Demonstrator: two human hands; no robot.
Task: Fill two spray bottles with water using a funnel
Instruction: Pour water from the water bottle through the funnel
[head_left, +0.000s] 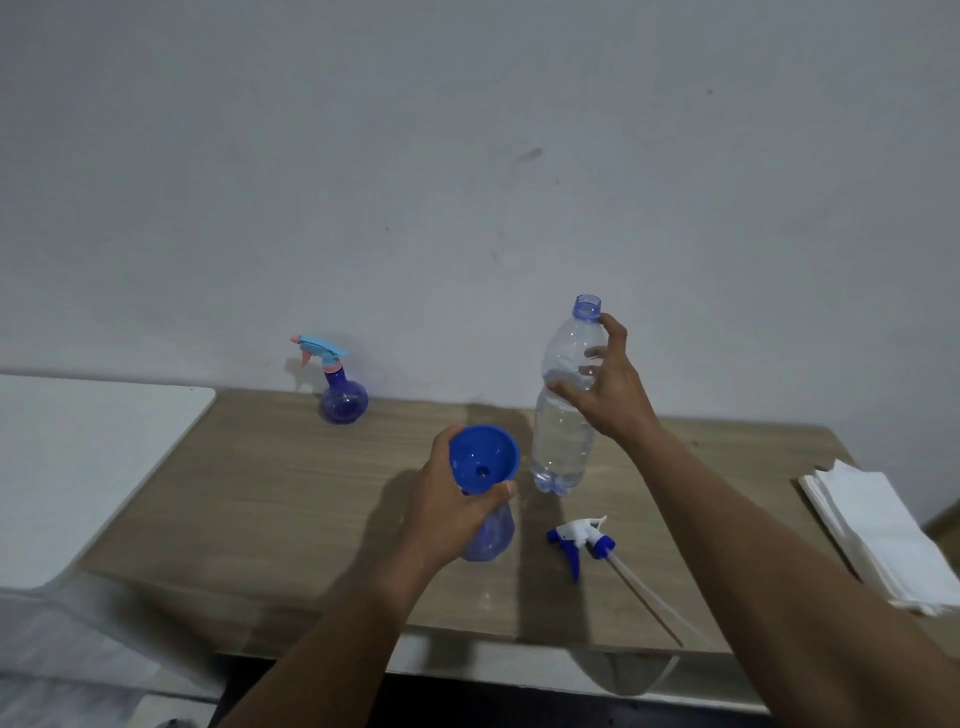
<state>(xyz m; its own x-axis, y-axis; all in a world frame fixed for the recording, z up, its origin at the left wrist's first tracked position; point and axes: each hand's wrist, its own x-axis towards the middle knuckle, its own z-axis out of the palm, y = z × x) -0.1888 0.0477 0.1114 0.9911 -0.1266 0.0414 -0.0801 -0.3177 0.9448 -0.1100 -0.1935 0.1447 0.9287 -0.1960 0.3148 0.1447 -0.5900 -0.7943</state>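
Nearest you on the light wood-grain tabletop (291, 499), the loose white-and-blue trigger sprayer head (581, 541) lies on its side, its pale dip tube (644, 597) running back toward the table's front edge. Just left of that head, your left hand (457, 512) is closed around the neck of a round, translucent blue spray bottle (488, 535), which stands on the table without its top. A bright blue plastic funnel (483, 460) sits in that bottle's mouth, bowl upward, with your thumb pressing its lower rim.

Immediately right of the funnel stands a tall clear plastic water bottle (563, 415), uncapped, its base on the table and water reaching about two thirds up. Your right hand (608, 384) grips its upper body, fingers wrapped around the shoulder. No label or writing is readable on it.

Well right of the funnel, a stack of white paper napkins (883, 535) lies at the table's edge. Far back left of the funnel, against the grey-white wall (467, 156), stands a second round blue spray bottle (344, 402) with its light-blue-and-pink trigger top fitted.
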